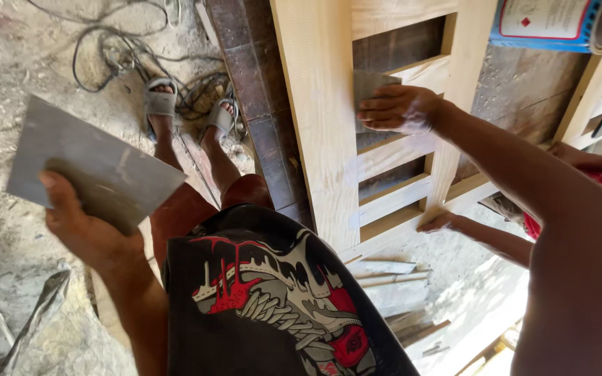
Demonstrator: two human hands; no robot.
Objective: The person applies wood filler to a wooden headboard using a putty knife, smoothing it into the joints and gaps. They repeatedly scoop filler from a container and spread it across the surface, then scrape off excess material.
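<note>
Filling a pale wooden frame (322, 125): right hand (398, 108), fingers closed on a small grey scraper (371, 83), presses it to a slat, while left hand (88, 233) grips a flat grey board (92, 160); likely next, reloading

We lose most of the grey scraper (369, 87) behind the right hand (398, 109), only its top corner peeking out. The paint can (559, 24) is chopped by the top edge. A co-worker's hand (440, 223) reaches in, its owner's body mostly behind our right arm.
</note>
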